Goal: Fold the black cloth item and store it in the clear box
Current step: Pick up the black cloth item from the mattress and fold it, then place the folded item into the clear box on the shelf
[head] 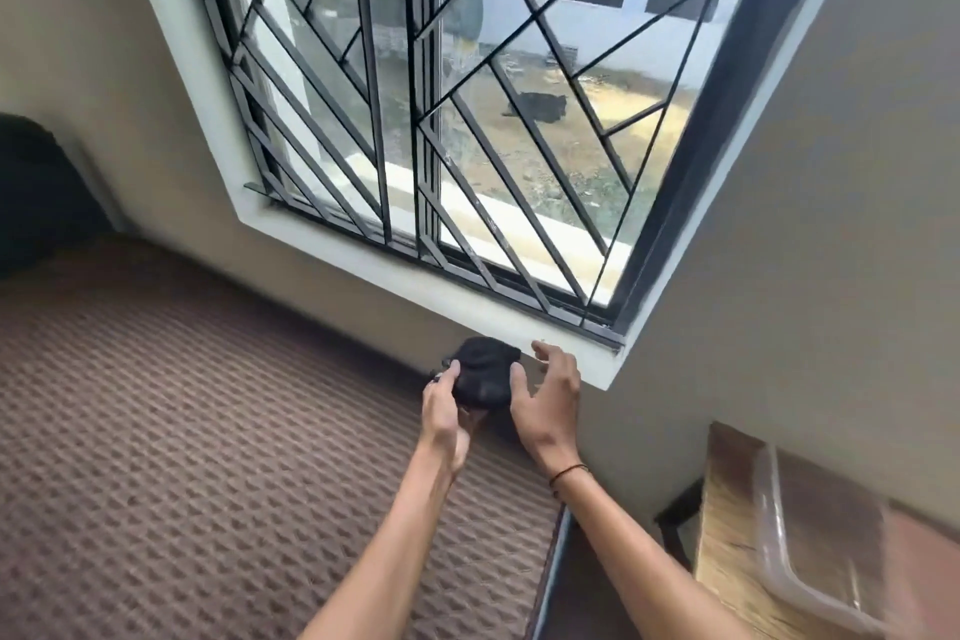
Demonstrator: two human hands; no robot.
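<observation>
The black cloth item (482,372) is bunched into a small wad, held up just below the window sill. My left hand (445,403) grips it from the left and underneath, thumb on top. Spread fingers of my right hand (548,400) sit against the wad's right side, thumb touching the cloth and the other fingers apart. The clear box (826,541) stands at the lower right on a wooden surface, well to the right of both hands, with nothing visible inside.
A bed with a brown patterned cover (208,457) fills the lower left. The white window sill (519,322) and barred window (467,94) are right behind the hands. A wooden table (727,551) holds the box. A dark object (31,192) sits at far left.
</observation>
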